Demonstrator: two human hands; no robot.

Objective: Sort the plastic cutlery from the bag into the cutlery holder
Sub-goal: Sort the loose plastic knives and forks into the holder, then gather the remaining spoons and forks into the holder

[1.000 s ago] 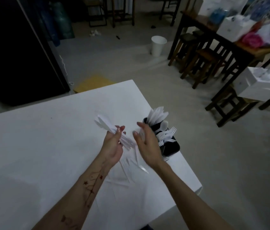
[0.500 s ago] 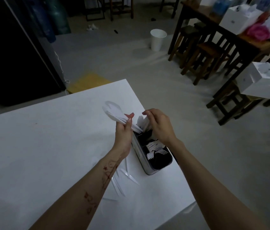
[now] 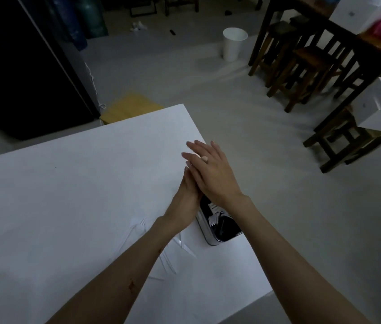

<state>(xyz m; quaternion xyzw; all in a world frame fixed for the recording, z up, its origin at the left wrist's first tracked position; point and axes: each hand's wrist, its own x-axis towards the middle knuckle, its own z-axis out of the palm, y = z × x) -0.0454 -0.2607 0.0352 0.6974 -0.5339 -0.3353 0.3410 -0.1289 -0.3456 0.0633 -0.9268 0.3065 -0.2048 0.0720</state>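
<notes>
- Several loose pieces of plastic cutlery (image 3: pixel 170 256) lie flat on the white worktop (image 3: pixel 67 195), left of the holder and partly under the left forearm; a fork head shows at their far end. They look to be set out within easy reach for sorting, and they are still to be put away.
- Left hand (image 3: pixel 184 204) reaches forward over the holder's far end, its fingers pointing away and tucked under the right hand. Whether it grips anything I cannot tell, since its palm and fingertips are hidden.
- Cutlery holder (image 3: pixel 217 228), a dark tub with a pale rim, stands near the worktop's right edge, just below both wrists. White fork heads stick up in its near part; the far part is covered by the hands, so what it holds is not visible.
- Right hand (image 3: pixel 210 171) lies over the left, fingers stretched out flat and apart, with no visible grip on anything. My guess is that the two hands are pressing or settling a bunch of pieces down into the far compartment, which would explain the stacked, flattened pose.
- No bag is in view.
- Right of the worktop, on the floor well apart, stand dark wooden stools (image 3: pixel 301 66) and a white bucket (image 3: pixel 234 44).
</notes>
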